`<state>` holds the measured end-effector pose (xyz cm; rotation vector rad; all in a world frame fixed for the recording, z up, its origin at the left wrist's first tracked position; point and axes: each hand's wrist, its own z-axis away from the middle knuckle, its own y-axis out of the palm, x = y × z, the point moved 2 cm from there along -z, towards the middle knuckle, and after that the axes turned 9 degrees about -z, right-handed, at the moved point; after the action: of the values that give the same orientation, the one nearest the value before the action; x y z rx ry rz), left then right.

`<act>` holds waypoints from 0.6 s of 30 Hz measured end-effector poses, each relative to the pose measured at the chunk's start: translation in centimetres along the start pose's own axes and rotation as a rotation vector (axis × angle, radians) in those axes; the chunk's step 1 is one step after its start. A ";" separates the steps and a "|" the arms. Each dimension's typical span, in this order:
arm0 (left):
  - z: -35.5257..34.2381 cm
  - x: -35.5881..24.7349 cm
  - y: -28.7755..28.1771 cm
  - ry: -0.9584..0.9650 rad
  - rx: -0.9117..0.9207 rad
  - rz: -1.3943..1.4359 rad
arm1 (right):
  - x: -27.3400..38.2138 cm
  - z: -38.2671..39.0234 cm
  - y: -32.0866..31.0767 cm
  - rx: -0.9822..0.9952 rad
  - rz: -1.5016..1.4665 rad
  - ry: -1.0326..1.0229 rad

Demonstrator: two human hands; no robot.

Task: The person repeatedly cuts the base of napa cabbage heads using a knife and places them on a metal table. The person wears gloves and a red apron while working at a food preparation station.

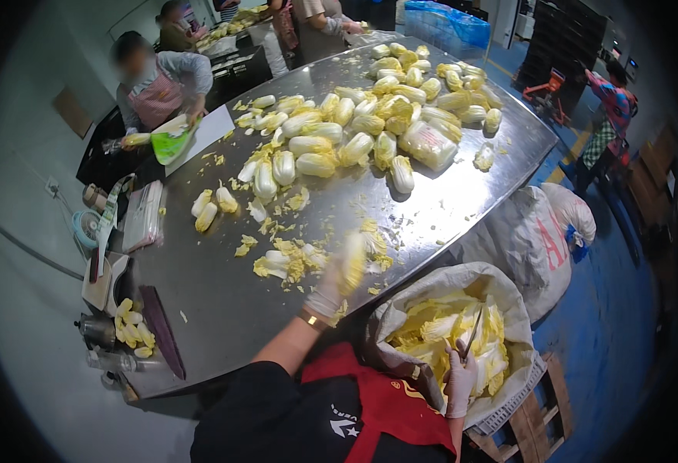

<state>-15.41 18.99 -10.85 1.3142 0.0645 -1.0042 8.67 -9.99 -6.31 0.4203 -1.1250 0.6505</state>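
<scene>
My left hand, in a pale glove, is wrapped round a napa cabbage smeared by motion, over the near edge of the steel table. Trimmed cabbage leaves lie scattered beside it. Over the white woven sack, my gloved right hand is closed on a knife, its blade pointing up and away from me. Loose yellow-white leaves fill that sack. Farther off, a big heap of napa cabbages covers the table's far middle, with a plastic-wrapped bundle among them.
Tied white sacks stand right of the open one, by a wooden pallet. Small cabbage hearts, a purple strip and a small fan sit at left. A co-worker handles a green bag at far left.
</scene>
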 end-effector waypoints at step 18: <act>-4.9 -29.3 -21.8 0.520 -1.208 -1.281 | 0.3 0.9 2.7 -0.134 0.111 -0.005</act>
<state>-44.53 41.55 -12.65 0.2114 1.7876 -1.2286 6.32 -8.41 -5.75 0.2462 -1.1956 0.6668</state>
